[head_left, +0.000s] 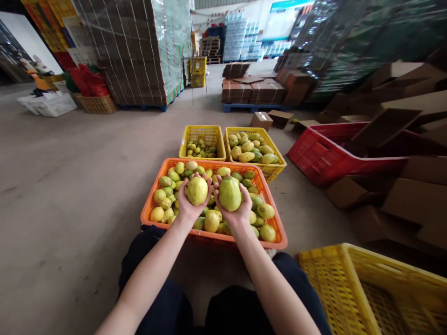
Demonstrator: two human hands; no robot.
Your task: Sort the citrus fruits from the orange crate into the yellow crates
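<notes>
The left hand (pixel 186 204) holds a round yellow fruit (pixel 197 190) in its palm, and its fingers are curled around the sides of it. The right hand (pixel 237 209) holds a greener fruit (pixel 229 193), a bit longer in shape, also with the fingers wrapped around from below. Both fruits are lifted just above the orange crate (pixel 272 211), which is full of similar fruits and stands on the floor in front of the person's knees. Behind the orange crate stand two yellow crates: the left one (pixel 201 132) has small fruits low inside, and the right one (pixel 275 160) has bigger fruits. To the right of the orange crate lies a tilted red crate (pixel 321 160), and nearer to the person, also on the right, there is one more yellow crate (pixel 335 274). I think the main risk is a slip: each fruit only rests in an open palm, so if a wrist tilts, the fruit may roll out and hit the heap below, which can bruise it. A fruit could also miss the orange crate and roll away over the floor.
</notes>
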